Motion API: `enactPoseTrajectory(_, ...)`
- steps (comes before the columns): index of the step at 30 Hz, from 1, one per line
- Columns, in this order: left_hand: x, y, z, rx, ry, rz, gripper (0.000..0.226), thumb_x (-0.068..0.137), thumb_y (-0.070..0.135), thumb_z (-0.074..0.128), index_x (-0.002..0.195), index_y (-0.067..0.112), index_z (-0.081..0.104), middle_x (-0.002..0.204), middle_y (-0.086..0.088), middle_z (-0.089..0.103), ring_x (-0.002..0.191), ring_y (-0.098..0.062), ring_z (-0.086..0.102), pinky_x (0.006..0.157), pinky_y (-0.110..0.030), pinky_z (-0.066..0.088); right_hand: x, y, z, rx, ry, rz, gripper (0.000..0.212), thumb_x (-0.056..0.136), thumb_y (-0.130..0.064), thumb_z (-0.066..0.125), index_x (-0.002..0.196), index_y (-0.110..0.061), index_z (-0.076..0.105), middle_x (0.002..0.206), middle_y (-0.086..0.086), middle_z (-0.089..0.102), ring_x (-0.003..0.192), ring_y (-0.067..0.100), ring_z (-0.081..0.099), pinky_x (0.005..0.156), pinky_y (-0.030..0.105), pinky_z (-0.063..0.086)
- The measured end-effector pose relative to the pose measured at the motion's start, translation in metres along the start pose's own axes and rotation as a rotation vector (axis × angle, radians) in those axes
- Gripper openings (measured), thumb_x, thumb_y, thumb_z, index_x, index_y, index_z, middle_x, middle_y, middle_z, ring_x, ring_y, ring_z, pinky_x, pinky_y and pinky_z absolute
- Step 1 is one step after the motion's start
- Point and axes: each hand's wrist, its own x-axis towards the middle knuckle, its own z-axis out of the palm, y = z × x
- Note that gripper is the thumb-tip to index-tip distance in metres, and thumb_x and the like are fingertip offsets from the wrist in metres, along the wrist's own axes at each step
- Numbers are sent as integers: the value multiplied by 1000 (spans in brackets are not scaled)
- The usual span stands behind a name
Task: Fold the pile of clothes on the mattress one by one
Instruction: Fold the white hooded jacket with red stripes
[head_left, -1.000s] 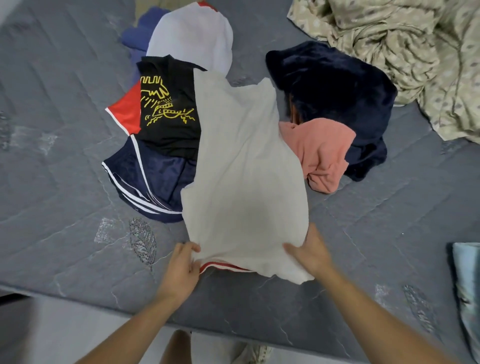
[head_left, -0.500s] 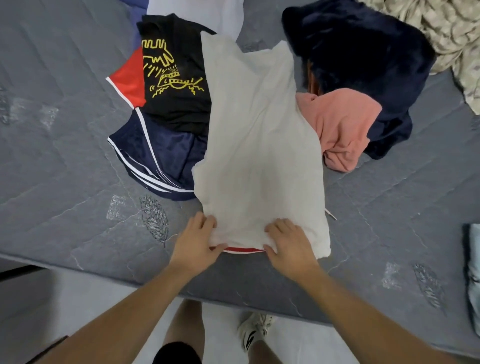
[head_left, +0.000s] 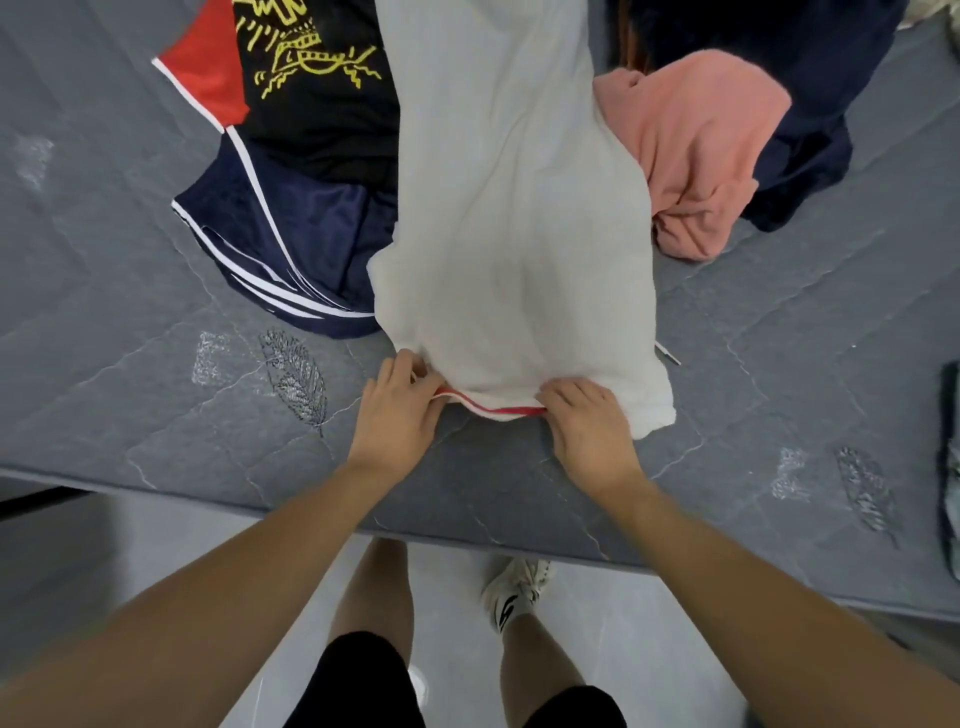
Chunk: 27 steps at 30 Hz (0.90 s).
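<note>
we are pinching the near red-trimmed hem of the white shirt (head_left: 514, 218) with left hand (head_left: 397, 410) and right hand (head_left: 589, 426), fingers curled on it, apparently to draw it flat toward the mattress (head_left: 130, 322) edge for folding.

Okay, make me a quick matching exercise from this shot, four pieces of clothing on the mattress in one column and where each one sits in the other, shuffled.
Things:
1. white garment
2. pink garment
3. navy striped shorts
4. black top with yellow print

Places:
A. far left, above the shorts
B. centre, near edge gripped by the left hand and right hand
C. right of the white one
D. near left, beside the white one

Pairs: 1-B, 2-C, 3-D, 4-A
</note>
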Motion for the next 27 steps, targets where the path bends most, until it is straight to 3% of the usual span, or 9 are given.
enactPoseTrajectory(5,19,25,-62,-412,2,-68,7,103,15,60,99,16,66,85,9,60,76,-2,53,69,-25,42,28,-14,-77,554,-116,426,19,111,-27,41,106,-18,57,92,4,69,85,24,66,78,40,52)
enactPoseTrajectory(10,55,57,-129,-527,48,-119,9,102,22,63,94,20,66,82,11,66,76,11,58,66,-10,39,61,-14,-153,715,-80,412,25,105,-42,55,89,-22,55,78,-7,59,72,10,51,72,32,43)
enactPoseTrajectory(12,72,62,-147,-548,62,-121,14,103,25,62,93,16,67,83,6,67,77,5,58,68,-13,42,73,-9,-175,659,-141,367,31,92,-47,73,90,-21,56,79,-6,61,71,10,54,69,28,45)
enactPoseTrajectory(14,87,70,-165,-551,88,-67,15,103,25,61,94,15,67,85,1,67,79,-4,58,70,-22,43,82,-3,-197,528,-135,270,33,84,-37,82,90,-18,56,80,-4,62,73,14,57,69,32,48)
enactPoseTrajectory(16,101,74,-179,-511,112,14,12,103,23,60,96,15,67,87,0,69,81,-8,59,70,-26,42,92,6,-209,424,-60,183,22,80,-13,76,87,-13,55,78,1,61,72,22,56,69,45,49)
enactPoseTrajectory(18,111,75,-188,-419,124,83,11,103,20,58,100,16,67,92,1,69,86,-12,61,74,-30,45,100,16,-218,343,-6,188,23,78,1,63,77,-18,51,74,-1,56,70,23,51,62,45,44)
enactPoseTrajectory(20,118,73,-192,-299,155,120,11,103,19,55,102,16,66,95,1,68,89,-17,61,79,-38,49,101,29,-224,257,23,246,25,80,0,61,75,-23,50,78,-5,53,72,21,49,58,38,39)
enactPoseTrajectory(23,123,74,-195,-235,200,74,11,100,18,53,99,16,64,93,0,67,88,-21,61,78,-45,51,94,51,-221,135,69,351,9,82,-12,64,91,-12,62,89,5,65,80,30,58,62,38,45)
enactPoseTrajectory(27,125,86,-192,-207,180,95,10,99,19,53,97,15,62,91,-2,66,85,-23,60,75,-45,51,83,59,-215,164,-14,427,28,93,-20,61,119,-16,69,109,11,71,101,38,62,74,39,45)
